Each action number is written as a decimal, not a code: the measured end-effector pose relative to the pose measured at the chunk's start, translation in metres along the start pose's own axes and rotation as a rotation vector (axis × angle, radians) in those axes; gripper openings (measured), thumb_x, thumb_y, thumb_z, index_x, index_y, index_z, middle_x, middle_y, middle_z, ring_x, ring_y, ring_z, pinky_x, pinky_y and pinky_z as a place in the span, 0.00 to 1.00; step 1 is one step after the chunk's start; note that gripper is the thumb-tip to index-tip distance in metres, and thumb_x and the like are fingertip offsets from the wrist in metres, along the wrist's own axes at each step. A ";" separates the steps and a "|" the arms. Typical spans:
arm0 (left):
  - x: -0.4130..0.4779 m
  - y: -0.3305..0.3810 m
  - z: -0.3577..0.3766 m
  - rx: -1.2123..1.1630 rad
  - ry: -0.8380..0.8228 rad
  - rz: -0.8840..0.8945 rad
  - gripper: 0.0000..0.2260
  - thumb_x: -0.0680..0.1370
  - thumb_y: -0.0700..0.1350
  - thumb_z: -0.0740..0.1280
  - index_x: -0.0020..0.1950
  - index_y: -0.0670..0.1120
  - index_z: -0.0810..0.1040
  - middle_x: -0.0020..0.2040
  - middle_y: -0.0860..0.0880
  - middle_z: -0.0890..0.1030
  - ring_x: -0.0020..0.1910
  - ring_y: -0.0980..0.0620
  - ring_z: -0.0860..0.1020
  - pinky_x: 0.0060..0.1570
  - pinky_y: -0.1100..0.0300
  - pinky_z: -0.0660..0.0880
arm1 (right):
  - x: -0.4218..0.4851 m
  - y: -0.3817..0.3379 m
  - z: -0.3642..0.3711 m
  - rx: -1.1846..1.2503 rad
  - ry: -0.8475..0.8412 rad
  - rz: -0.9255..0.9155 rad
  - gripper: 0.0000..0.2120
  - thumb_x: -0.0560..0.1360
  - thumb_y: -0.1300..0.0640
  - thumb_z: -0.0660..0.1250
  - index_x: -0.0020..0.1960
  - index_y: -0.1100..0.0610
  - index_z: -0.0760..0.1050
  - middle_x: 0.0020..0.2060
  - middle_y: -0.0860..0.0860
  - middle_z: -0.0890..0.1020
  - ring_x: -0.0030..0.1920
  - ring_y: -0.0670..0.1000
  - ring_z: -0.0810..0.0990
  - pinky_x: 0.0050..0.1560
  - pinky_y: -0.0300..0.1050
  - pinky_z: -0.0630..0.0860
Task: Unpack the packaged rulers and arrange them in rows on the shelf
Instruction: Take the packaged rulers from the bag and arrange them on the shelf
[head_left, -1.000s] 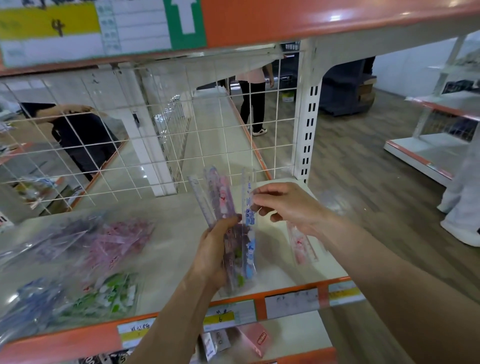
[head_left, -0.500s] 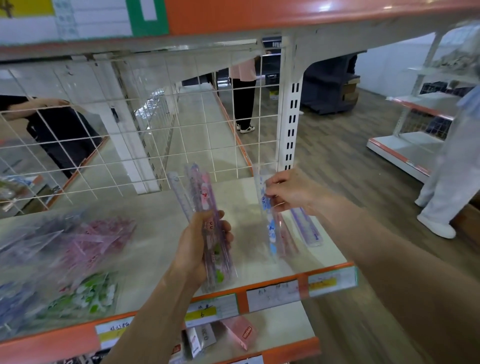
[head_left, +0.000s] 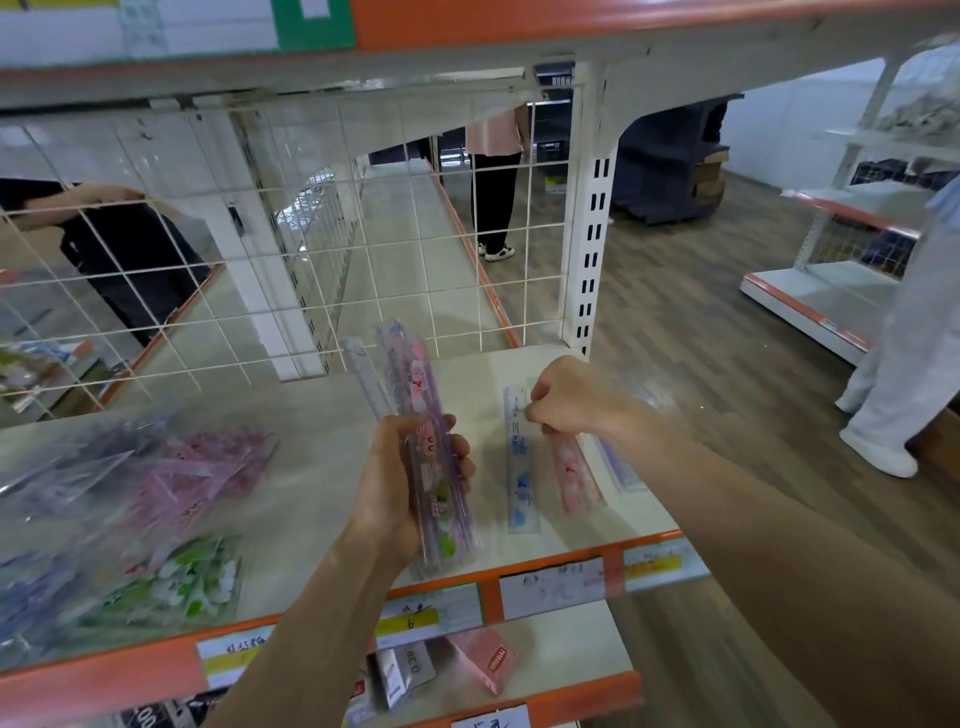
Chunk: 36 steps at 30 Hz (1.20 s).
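Head view: left hand (head_left: 400, 483) clamped a ruler bundle (head_left: 415, 395) above the shelf (head_left: 322, 415); right hand (head_left: 566, 397) pinched a blue ruler (head_left: 519, 478) by its far end on the shelf. They looked light, stiff and slick, probably best pinched at an end.

floor: brown wood-plank floor (head_left: 701, 374) right of the white slotted upright (head_left: 589, 249) | back: white wire grid (head_left: 260, 291) left of the upright, behind the cream shelf (head_left: 322, 467) | far: white wall (head_left: 789, 119) and dark grey display unit (head_left: 665, 171) beyond the upright | side: second white shelving unit (head_left: 800, 291), orange-edged, well right of the upright | top: orange-fronted upper shelf (head_left: 623, 21) above the upright
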<state>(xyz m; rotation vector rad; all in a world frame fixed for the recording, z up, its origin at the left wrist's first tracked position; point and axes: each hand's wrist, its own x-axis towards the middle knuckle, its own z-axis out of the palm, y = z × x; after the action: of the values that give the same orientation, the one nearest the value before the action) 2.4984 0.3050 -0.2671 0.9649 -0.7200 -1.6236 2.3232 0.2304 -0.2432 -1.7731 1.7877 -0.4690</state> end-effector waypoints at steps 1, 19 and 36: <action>0.000 0.000 0.000 -0.002 0.001 0.000 0.13 0.77 0.46 0.55 0.53 0.40 0.73 0.34 0.45 0.77 0.30 0.49 0.75 0.31 0.59 0.73 | -0.002 0.000 -0.002 -0.035 0.008 -0.019 0.04 0.70 0.66 0.64 0.38 0.66 0.76 0.37 0.62 0.82 0.34 0.53 0.77 0.37 0.43 0.73; -0.001 -0.001 0.003 0.052 0.106 0.088 0.11 0.78 0.44 0.64 0.51 0.37 0.81 0.41 0.41 0.82 0.32 0.49 0.78 0.34 0.58 0.76 | -0.036 -0.040 0.011 0.508 -0.147 -0.145 0.05 0.74 0.59 0.69 0.49 0.60 0.80 0.41 0.53 0.83 0.39 0.46 0.81 0.31 0.32 0.74; 0.008 -0.006 -0.002 0.043 0.101 0.034 0.06 0.78 0.44 0.64 0.49 0.42 0.76 0.35 0.45 0.79 0.29 0.49 0.77 0.33 0.58 0.74 | -0.009 0.034 -0.044 0.308 -0.004 0.150 0.08 0.71 0.69 0.63 0.46 0.73 0.78 0.30 0.58 0.77 0.28 0.51 0.70 0.23 0.35 0.62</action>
<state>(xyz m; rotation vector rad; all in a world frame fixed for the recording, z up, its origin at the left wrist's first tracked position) 2.4969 0.2990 -0.2748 1.0528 -0.7002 -1.5240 2.2691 0.2353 -0.2290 -1.4183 1.7245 -0.6393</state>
